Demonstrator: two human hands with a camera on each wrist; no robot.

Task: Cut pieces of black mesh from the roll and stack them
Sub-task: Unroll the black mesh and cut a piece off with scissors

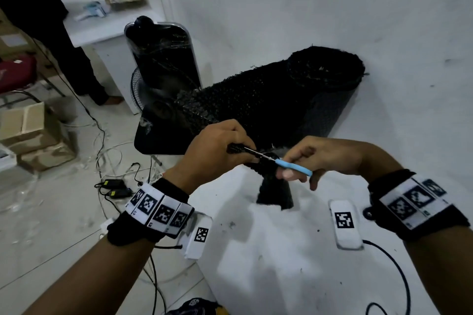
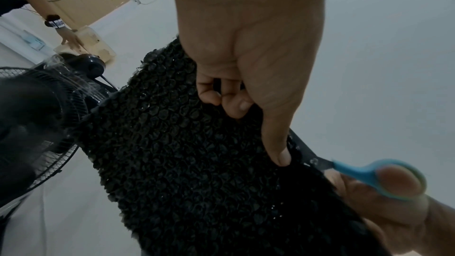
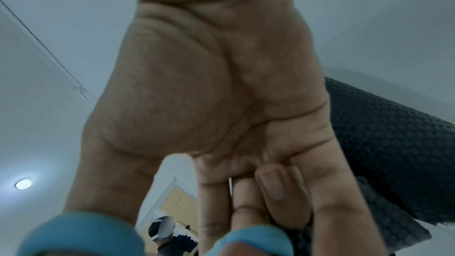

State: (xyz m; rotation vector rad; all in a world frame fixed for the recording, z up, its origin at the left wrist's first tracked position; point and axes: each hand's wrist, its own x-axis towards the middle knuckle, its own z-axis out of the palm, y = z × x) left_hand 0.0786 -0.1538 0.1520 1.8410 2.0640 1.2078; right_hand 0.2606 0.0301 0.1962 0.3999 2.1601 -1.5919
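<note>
A big roll of black mesh lies against the white wall, its loose end running toward me over the table. My left hand pinches the mesh strip between thumb and curled fingers. My right hand has thumb and fingers through the handles of the blue scissors, and their blades lie in the mesh just beside my left thumb. A cut end of mesh hangs down onto the white table. In the right wrist view the blue scissor handles fill the bottom edge.
Two white marker blocks lie on the table. A black standing fan is left of the roll. Cables and power bricks litter the floor, with cardboard boxes at far left. Another person stands at back left.
</note>
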